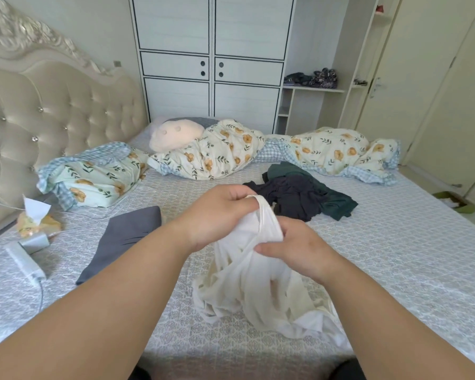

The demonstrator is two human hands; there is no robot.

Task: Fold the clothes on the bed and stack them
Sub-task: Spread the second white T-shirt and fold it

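a: where is the piece being worked on?

b: the white garment (247, 281) is in both hands, just in front of the person. the left hand (217, 215) has its fingers (243, 197) curled tight round a narrow loop at the top, a strap or hem, i can't tell which. the right hand (294, 248) pinches bunched cloth just below and to the right of that.

a: so neither hand is free?

b: no, both are closed on the same cloth. the rest hangs down and pools on the bed (395, 242) near its front edge.

a: which way does it run?

b: from the high loop at the left hand down toward the person, a roughly vertical drape, crumpled, not spread. the right hand is the lower one, nearer the loose bulk, so i'd judge it better placed to slide out and find an edge.

a: and the rest?

b: a folded grey garment (124, 239) lies flat to the left. a dark heap of clothes (299, 193) sits further back, beyond the hands, still unfolded. i'd say the task is early.
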